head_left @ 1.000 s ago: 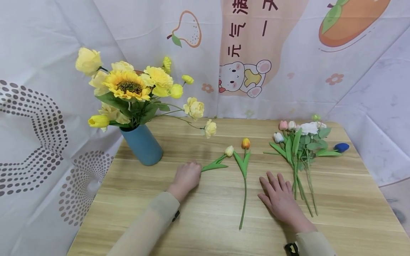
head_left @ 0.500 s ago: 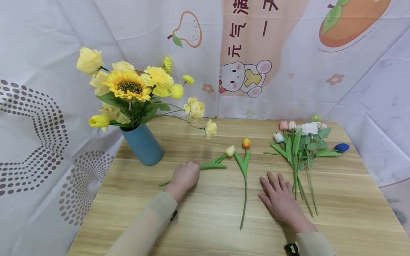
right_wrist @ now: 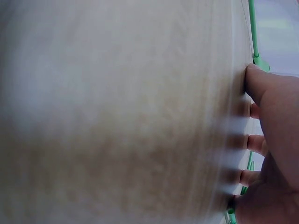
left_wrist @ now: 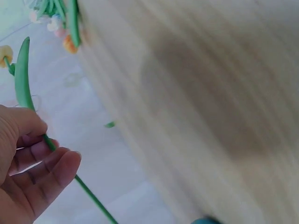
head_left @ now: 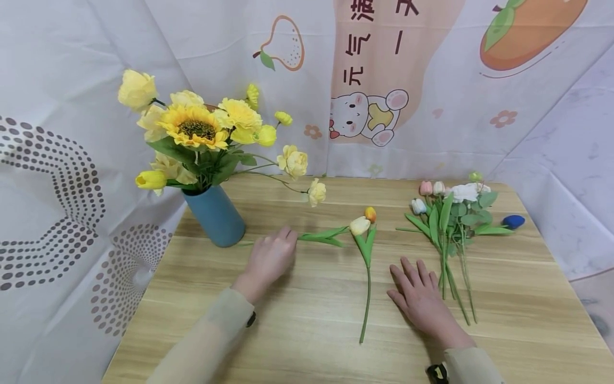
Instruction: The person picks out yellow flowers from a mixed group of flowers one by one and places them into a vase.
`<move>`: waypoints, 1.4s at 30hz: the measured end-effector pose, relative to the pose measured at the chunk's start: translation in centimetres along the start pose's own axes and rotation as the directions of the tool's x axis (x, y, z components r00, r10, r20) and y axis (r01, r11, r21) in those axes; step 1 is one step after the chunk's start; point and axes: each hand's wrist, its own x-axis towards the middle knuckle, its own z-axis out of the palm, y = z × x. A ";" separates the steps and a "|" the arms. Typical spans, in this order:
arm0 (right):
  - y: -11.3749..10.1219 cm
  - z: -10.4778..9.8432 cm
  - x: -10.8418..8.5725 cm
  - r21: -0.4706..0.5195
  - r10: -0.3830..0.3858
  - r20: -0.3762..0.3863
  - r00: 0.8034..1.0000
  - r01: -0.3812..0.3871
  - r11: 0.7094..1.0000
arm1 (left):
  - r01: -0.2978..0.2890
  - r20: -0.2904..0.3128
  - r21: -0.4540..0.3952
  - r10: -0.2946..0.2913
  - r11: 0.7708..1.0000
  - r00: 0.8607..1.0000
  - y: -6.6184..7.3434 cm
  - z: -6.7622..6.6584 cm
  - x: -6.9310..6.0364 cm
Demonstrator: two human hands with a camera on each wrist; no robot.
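Note:
My left hand (head_left: 272, 255) pinches the stem of a cream artificial tulip (head_left: 360, 226) between thumb and fingers. In the left wrist view the green stem (left_wrist: 96, 198) runs through that grip, raised off the tabletop. The cream bloom points right and overlaps the head of an orange tulip (head_left: 368, 285), which lies on the table. My right hand (head_left: 418, 298) rests palm down with fingers spread, holding nothing. Its fingertips touch the wood in the right wrist view. A blue vase (head_left: 214, 216) full of yellow flowers stands beyond my left hand.
Right of my right hand lies a pile of artificial flowers (head_left: 448, 234) with pink, white and pale blue heads and long stems. A blue tulip bud (head_left: 513, 221) sticks out from it. Yellow roses (head_left: 316, 192) lean low over the wooden table (head_left: 307, 330). A printed curtain hangs behind.
My left hand has moved slightly up and left, lifting the cream tulip off the table. Its bloom now overlaps the orange one. The right hand stays still.

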 end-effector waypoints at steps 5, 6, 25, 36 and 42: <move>0.0 0.0 0.1 -0.004 0.006 0.004 1.000 -0.006 1.000 | -0.047 -0.127 0.002 0.047 0.999 0.991 -0.2 -2.5 0.3; -0.1 -0.1 0.1 -0.004 0.010 0.006 1.000 -0.010 1.000 | -0.057 -0.149 -0.002 0.056 0.998 0.987 -0.3 -3.1 0.3; -0.2 -0.4 0.1 -0.001 0.006 -0.004 1.000 -0.006 1.000 | -0.055 -0.416 0.027 0.061 0.998 0.907 -4.1 -9.5 2.3; -0.1 -0.2 0.0 0.002 0.006 0.004 1.000 -0.006 1.000 | 0.020 -0.438 -0.037 -0.034 0.999 0.898 -7.6 -9.7 3.3; -0.1 0.0 0.0 0.002 0.002 -0.008 1.000 -0.002 1.000 | 0.087 -0.458 -0.161 -0.152 0.983 0.876 -9.3 -9.3 3.4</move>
